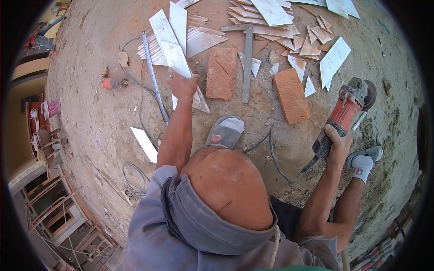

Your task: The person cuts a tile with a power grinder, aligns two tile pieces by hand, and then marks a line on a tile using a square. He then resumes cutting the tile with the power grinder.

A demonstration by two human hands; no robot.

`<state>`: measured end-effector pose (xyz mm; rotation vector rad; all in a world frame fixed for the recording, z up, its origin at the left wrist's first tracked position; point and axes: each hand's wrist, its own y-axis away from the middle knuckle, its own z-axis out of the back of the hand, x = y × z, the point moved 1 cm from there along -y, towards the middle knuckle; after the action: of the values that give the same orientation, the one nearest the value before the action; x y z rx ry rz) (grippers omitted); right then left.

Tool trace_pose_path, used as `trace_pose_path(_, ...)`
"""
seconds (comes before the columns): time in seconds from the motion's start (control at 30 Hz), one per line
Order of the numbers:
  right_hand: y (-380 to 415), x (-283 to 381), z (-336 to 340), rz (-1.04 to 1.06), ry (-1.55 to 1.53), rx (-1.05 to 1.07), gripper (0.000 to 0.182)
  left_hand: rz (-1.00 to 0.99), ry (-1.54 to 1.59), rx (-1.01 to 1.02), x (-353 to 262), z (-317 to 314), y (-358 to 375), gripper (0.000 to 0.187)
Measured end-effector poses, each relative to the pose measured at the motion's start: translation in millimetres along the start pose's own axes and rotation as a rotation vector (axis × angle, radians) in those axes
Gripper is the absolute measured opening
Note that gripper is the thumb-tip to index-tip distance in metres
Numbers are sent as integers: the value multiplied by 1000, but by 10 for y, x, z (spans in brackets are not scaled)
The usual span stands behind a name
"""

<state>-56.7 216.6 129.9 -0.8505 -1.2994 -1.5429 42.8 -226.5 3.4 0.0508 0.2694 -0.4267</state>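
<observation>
Near the top centre-left, my left hand [183, 86] has its fingers closed on the lower end of a white tile strip [175, 58], which lies over other cut tiles. My right hand [338, 139] is wrapped round the body of a red and black angle grinder [342, 112], its disc pointing up and right. Two red bricks, one upright in view [221, 73] and one tilted [291, 96], lie on the ground between my hands. A metal square [247, 63] rests between the bricks. A tape measure blade [154, 79] stretches just left of my left hand.
Cut tiles [271, 13] are heaped at the top. A white tile piece [335, 62] lies above the grinder. A red power tool [114, 83] sits at the left, with cables around it. The grinder's cord [276, 163] curls beside my foot. Another person [43, 39] is at the far upper left.
</observation>
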Motion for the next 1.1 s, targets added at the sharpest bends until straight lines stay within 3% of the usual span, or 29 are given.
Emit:
trace_pose_path(0.1,-26,-8,47,21,-11,-19,53,-85,202,11,190,-15,-87,104)
trace_pose_path(0.17,-47,-52,78,13,0,-1,54,-150,376,-111,230,50,-43,97)
trace_pose_path(0.37,-34,11,155,32,-58,-35,50,-229,591,-13,151,359,315,88)
trace_pose_path(0.47,-32,-17,262,-31,-29,-38,51,-291,433,-6,-33,506,760,90)
trace_pose_path(0.57,-56,-87,357,32,-32,-77,52,-425,374,36,-188,475,1014,89)
trace_pose_path(0.63,-54,-85,402,3,-35,-94,53,-747,377,73,-412,405,1144,87)
trace_pose_path(0.83,-24,-83,519,7,-68,-130,54,-1105,498,342,-1387,-96,1343,91)
trace_pose_path(0.93,-10,-107,599,-21,-46,-156,55,-1209,460,425,-1725,-354,1426,92)
trace_pose_path(1.1,-24,-162,675,-6,-63,-176,57,-1190,415,491,-1880,-580,1592,93)
